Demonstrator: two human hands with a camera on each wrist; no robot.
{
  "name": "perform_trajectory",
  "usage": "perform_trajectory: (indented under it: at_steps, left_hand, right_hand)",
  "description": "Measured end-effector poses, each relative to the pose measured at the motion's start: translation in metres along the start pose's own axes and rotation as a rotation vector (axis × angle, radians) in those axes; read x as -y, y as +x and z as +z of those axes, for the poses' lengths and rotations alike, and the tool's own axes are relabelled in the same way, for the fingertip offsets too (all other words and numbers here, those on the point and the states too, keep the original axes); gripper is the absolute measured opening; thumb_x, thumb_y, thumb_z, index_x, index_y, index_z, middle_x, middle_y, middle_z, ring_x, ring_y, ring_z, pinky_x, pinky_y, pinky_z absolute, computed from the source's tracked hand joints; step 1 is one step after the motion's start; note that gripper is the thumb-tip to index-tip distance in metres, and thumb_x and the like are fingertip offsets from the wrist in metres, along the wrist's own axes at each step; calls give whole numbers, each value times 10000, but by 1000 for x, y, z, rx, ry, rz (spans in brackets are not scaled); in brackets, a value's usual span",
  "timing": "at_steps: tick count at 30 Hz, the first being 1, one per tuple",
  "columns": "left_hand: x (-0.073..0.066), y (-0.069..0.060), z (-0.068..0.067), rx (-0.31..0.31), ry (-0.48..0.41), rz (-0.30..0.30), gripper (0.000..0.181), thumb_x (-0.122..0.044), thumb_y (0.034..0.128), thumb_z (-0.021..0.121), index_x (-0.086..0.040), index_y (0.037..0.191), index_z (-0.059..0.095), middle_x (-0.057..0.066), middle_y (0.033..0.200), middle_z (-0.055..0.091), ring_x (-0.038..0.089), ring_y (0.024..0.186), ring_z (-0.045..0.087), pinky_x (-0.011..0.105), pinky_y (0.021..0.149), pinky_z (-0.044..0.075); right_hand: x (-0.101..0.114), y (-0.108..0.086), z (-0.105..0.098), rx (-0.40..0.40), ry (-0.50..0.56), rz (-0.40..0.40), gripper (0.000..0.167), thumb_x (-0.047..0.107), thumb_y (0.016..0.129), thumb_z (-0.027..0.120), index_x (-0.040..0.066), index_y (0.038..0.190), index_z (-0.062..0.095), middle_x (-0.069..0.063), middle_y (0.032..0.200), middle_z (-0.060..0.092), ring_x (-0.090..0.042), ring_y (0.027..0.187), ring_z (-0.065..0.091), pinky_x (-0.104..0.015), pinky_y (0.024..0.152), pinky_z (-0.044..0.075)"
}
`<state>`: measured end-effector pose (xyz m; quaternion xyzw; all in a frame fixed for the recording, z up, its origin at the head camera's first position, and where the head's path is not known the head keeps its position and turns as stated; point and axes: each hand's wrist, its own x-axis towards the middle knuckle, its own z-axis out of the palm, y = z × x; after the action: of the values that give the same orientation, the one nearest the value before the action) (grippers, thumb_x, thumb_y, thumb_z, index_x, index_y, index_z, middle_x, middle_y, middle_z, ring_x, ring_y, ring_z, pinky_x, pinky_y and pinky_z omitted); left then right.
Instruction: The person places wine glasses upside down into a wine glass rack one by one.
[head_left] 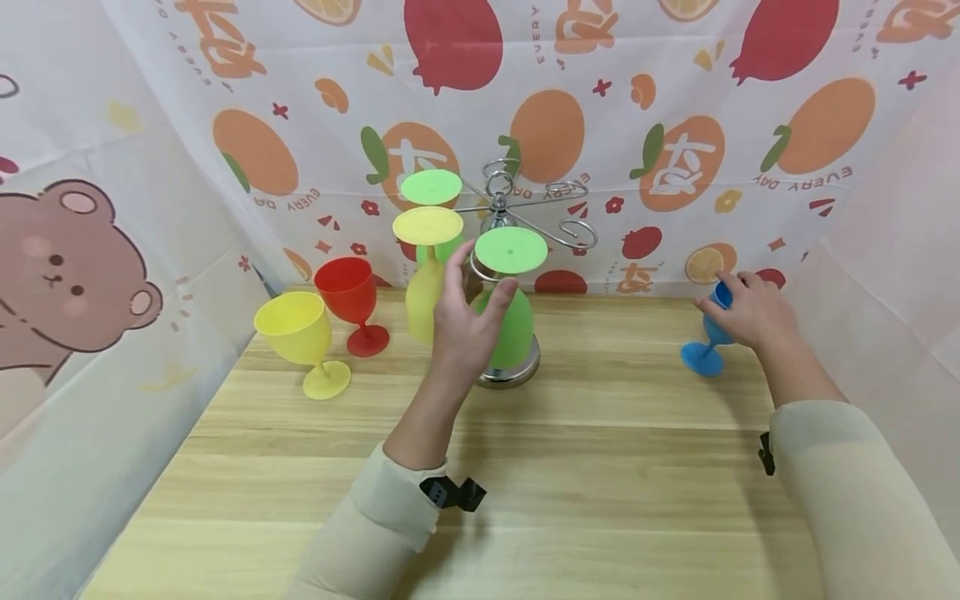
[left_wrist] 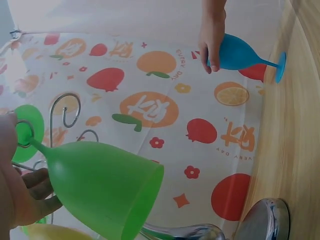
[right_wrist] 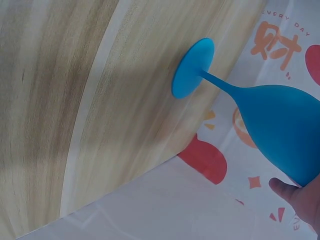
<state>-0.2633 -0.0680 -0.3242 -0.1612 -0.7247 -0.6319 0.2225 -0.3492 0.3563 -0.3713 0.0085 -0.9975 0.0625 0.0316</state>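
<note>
My right hand (head_left: 759, 310) holds a blue goblet (head_left: 717, 329) by its bowl near the rim, at the right of the table. In the right wrist view the blue goblet (right_wrist: 277, 120) has its foot down by the wood, and the thumb of my right hand (right_wrist: 302, 200) lies against the bowl. My left hand (head_left: 467, 329) is beside a green goblet (head_left: 516, 329) hanging upside down from a chrome rack (head_left: 517, 379). Its thumb and fingers are spread apart. In the left wrist view, loosely bent fingers lie behind the green goblet (left_wrist: 105, 180); any contact is unclear.
A yellow goblet (head_left: 427, 225) and another green goblet (head_left: 431, 186) also hang inverted on the rack's left. Upright at the table's left stand a yellow goblet (head_left: 300, 333) and a red goblet (head_left: 348, 292). A fruit-print cloth (head_left: 465, 100) hangs behind the wooden table (head_left: 600, 483).
</note>
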Motion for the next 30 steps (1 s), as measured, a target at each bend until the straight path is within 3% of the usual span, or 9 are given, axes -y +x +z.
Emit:
perform_trajectory:
  at_steps: [7, 12, 15, 22, 27, 30]
  left_hand:
    - [-23, -5, -2, 4, 14, -10, 595, -136, 968, 624, -22, 1473, 330, 172, 1323, 589, 242, 1249, 565, 402, 1083, 439]
    - [-33, -8, -5, 20, -6, 22, 579, -176, 982, 605, 5, 1460, 334, 190, 1304, 598, 272, 1201, 595, 416, 1067, 457]
    - [-32, -7, -6, 36, -20, 15, 576, -173, 990, 582, -14, 1475, 315, 180, 1339, 594, 257, 1232, 590, 402, 1070, 456]
    - [4, -1, -4, 42, -29, 60, 666, -500, 954, 517, -193, 1501, 295, 54, 1394, 584, 124, 1287, 549, 417, 1067, 455]
    - [5, -1, -4, 51, -41, 65, 692, -535, 944, 483, -187, 1506, 277, 55, 1412, 565, 134, 1308, 530, 419, 1080, 442]
    - [5, -1, -3, 52, -50, 65, 795, -624, 904, 482, -171, 1517, 257, 73, 1413, 561, 163, 1306, 534, 425, 1081, 439]
  right_hand:
    - [-1, -1, 3, 0, 6, 9, 925, 751, 914, 311, 77, 1546, 253, -373, 1464, 251, -596, 1286, 252, -763, 983, 311]
    - [-1, -1, 2, 3, 9, 15, 938, 764, 906, 304, 85, 1550, 242, -372, 1463, 244, -594, 1280, 244, -770, 956, 329]
    - [-2, -1, 1, 1, 8, 13, 947, 773, 902, 287, 90, 1556, 229, -372, 1459, 248, -593, 1275, 245, -770, 951, 333]
    - [-1, -1, 0, -3, 12, 7, 950, 776, 900, 281, 90, 1556, 229, -367, 1460, 253, -592, 1274, 250, -770, 952, 333]
    - [-2, -1, 0, -2, 11, 15, 948, 773, 900, 288, 91, 1556, 227, -368, 1460, 249, -593, 1270, 249, -770, 946, 338]
    - [-2, -1, -1, -2, 9, 9, 950, 774, 901, 285, 86, 1555, 230, -369, 1458, 250, -595, 1269, 250, -770, 947, 337]
